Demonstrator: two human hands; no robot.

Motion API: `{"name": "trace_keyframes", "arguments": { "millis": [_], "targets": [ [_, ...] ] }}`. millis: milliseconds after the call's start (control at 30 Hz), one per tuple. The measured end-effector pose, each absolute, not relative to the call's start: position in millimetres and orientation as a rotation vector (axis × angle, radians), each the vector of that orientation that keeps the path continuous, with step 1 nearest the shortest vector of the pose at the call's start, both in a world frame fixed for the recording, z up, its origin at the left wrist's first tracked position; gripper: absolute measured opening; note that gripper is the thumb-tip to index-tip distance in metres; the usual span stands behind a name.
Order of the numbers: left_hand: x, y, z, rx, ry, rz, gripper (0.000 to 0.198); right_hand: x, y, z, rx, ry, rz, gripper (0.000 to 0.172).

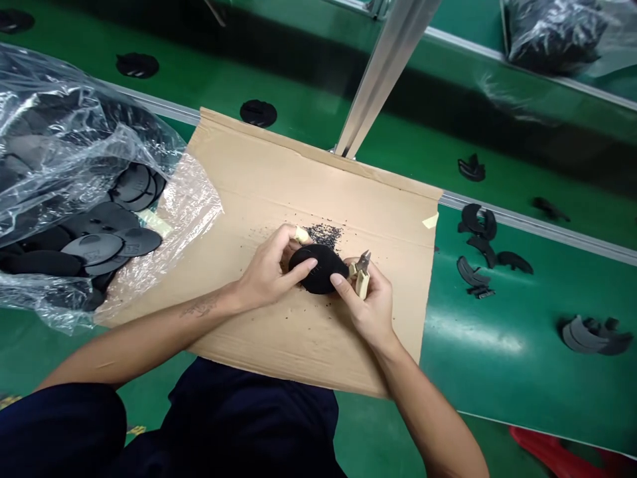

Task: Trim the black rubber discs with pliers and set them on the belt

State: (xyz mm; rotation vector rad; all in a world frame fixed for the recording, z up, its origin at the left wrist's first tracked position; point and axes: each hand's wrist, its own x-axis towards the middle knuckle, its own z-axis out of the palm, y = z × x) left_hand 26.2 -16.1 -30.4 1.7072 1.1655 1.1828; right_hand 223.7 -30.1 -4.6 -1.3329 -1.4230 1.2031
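Note:
Between both hands, above the cardboard sheet (279, 179), is a round black plastic disc (318, 269) with a short tab at its right. My left hand (273, 265) grips its left edge, thumb on top and the other fingers partly hidden behind. A yellowish wrap covers one fingertip. My right hand (371, 299) pinches the disc's right end with its thumb. Tucked in that same hand is a pair of small cutting pliers (363, 272), jaws pointing up and away from the disc. Black trimmings (323, 234) lie scattered on the cardboard just beyond the disc.
A clear plastic bag (99, 153) with many black discs (94, 249) spills onto the cardboard's left side. Curved black pieces (478, 222) lie on the green table (478, 345) at right. A metal post (378, 79) rises behind the cardboard. Another filled bag (557, 33) sits at the upper right.

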Motion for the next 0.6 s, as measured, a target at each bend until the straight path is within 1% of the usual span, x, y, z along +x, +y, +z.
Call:
{"name": "trace_keyframes", "arguments": {
  "millis": [67, 167, 267, 500, 600],
  "targets": [
    [27.0, -17.0, -30.7, 1.723, 1.133, 1.128, 0.026, 223.5, -30.1, -4.6, -1.342, -1.433, 1.196, 0.028],
    [27.3, -16.4, -28.2, 1.742, 1.087, 1.072, 0.023, 223.8, -30.2, -5.7, -1.339, -1.446, 1.187, 0.028],
    [25.5, -14.6, -24.6, 1.746, 1.055, 1.063, 0.024, 225.0, -30.5, -7.1, -1.321, -1.475, 1.177, 0.026],
    [21.1, -17.8, -24.0, 2.119, 0.938, 1.09, 0.017, 231.6, -28.9, -7.7, -1.202, -1.73, 0.898, 0.013],
    [20.6, -19.9, -25.8, 2.08, 0.919, 1.117, 0.017, 233.4, -28.4, -7.7, -1.128, -1.86, 0.864, 0.007]
  ]
}}
